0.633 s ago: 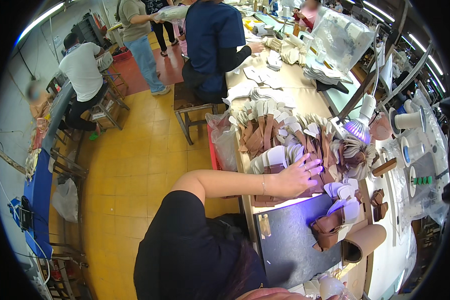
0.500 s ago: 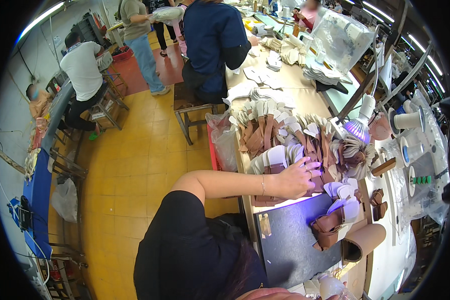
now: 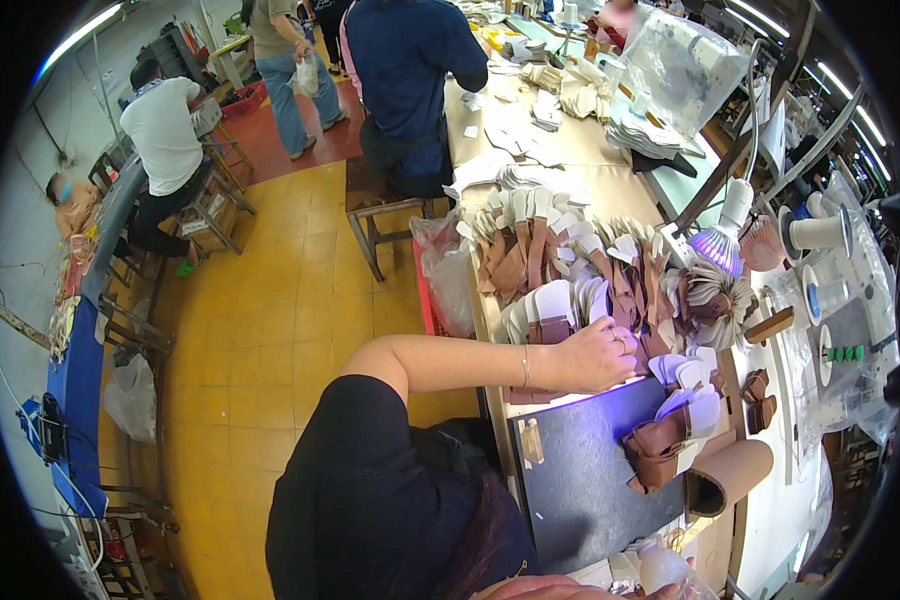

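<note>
My left hand [image 3: 600, 358] reaches across from the left, over brown leather pieces with white rounded ends [image 3: 553, 308]. Its fingers are bent closed and point down among these pieces. The fingertips are hidden, so what they grip cannot be made out. Just nearer lies a dark flat board [image 3: 590, 470], with a stack of folded brown pieces [image 3: 658, 452] and white tabs [image 3: 686, 372] at its right side. Low at the picture's edge, my right hand [image 3: 670, 592] shows only in part, its fingers around a translucent whitish container [image 3: 662, 568].
A brown cardboard tube [image 3: 740, 475] lies right of the board. A lit lamp [image 3: 718, 245] hangs over heaped pieces [image 3: 530, 235]. Thread spools [image 3: 818, 235] stand at right. A co-worker in dark blue [image 3: 400, 90] sits at the table's far left; a stool [image 3: 375, 210] is beneath.
My left hand has shifted slightly, and its fingers have curled in among the brown pieces. In the background, a standing person has lowered an arm with a bag, and the seated co-worker has moved left.
</note>
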Motion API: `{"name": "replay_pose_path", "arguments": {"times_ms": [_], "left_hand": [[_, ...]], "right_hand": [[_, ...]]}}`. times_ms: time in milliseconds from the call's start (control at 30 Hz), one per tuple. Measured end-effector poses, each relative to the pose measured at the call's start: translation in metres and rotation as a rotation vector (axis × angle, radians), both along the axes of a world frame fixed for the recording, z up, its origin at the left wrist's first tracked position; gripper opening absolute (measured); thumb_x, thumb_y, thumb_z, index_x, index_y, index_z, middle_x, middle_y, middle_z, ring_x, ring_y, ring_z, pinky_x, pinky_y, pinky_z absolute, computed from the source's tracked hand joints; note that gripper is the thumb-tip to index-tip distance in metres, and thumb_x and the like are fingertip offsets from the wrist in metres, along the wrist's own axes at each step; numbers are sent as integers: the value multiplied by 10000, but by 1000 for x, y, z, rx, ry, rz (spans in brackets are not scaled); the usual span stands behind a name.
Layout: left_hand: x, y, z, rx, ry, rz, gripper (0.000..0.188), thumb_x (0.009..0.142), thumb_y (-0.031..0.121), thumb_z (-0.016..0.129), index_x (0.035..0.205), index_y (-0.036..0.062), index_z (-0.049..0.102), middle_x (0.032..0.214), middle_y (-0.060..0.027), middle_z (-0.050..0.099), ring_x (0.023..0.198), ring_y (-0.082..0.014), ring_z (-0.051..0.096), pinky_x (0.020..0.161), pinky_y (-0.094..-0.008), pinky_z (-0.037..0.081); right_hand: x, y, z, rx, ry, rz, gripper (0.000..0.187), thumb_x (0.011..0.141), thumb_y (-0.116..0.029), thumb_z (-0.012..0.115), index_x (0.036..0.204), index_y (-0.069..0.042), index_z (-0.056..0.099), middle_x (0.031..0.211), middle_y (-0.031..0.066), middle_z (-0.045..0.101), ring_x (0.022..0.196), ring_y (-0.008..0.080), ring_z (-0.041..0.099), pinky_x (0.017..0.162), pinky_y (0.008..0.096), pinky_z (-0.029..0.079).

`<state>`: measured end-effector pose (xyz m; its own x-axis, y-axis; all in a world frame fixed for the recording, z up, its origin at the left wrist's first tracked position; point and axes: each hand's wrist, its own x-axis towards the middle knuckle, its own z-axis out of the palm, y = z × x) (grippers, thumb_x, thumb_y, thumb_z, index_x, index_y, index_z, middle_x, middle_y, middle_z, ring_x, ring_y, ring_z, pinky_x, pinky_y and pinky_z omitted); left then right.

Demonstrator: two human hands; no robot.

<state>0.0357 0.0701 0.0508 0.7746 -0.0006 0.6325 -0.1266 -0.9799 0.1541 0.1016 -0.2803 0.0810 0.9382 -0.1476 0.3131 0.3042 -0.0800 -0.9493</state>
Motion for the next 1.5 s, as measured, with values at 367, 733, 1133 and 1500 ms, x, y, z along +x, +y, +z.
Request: {"name": "replay_pose_path", "arguments": {"times_ms": [367,733,1133,1500], "left_hand": [[2,-2,22,-42,-46,-82,441,775,461,695,1023,97,663,1161,-153,603,1126,-306,560,936,-439,452],[36,-48,3,-659,259,-199,384,861,271,689,1137,17,609,1181,-194,531,1129,-363,518,962,-432,419],[95,-87,-36,-1107,347,-80,522,795,362,759,1069,-11,517,928,-165,645,862,-271,646,780,-384,512],[118,-93,-46,-1165,398,-110,459,707,278,822,912,31,494,790,-137,579,758,-290,580,667,-398,433]], "right_hand": [[-48,-29,-5,81,19,-142,754,844,-463,689,1388,-57,360,1374,242,475,1267,359,461,1026,485,418],[-58,-25,2,150,-20,-50,838,792,-496,743,1367,-42,337,1305,310,490,1164,438,548,974,517,483],[-45,-17,-8,87,86,-43,746,865,-485,649,1398,-62,343,1355,248,483,1218,374,504,999,495,450],[-8,25,-32,221,209,219,845,836,-634,603,1395,-53,353,1325,231,508,1169,373,541,1021,516,429]]}}
